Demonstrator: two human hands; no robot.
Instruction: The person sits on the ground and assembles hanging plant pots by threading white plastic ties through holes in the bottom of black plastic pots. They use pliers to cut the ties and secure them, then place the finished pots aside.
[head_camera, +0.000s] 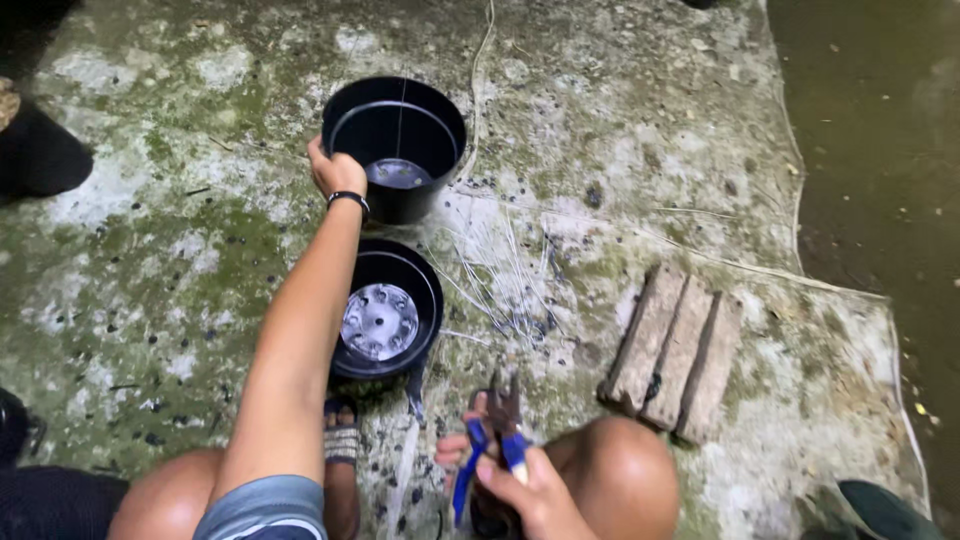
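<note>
While the left arm stretches straight out, its hand (335, 170) curls a closed grip over the rim of the far black pot (395, 148) on the mossy concrete floor (620, 150) — the right hand (525, 485), held low between the knees, clasps blue-handled pliers (495, 440), just short of the nearer black pot (385, 310).

Concrete floor (180, 290) is showing patchy grey-white with green mossy staining and small dark specks all over. Two black plastic pots are sitting on it at centre: far pot (396, 148) and near pot (385, 310), rims almost touching. Thin pale wire strands (500, 280) are lying scattered just right of the pots. Three weathered wooden slats (675, 352), side by side, are lying at right. A darker strip of ground (880, 180) is running along the far-right edge.
</note>
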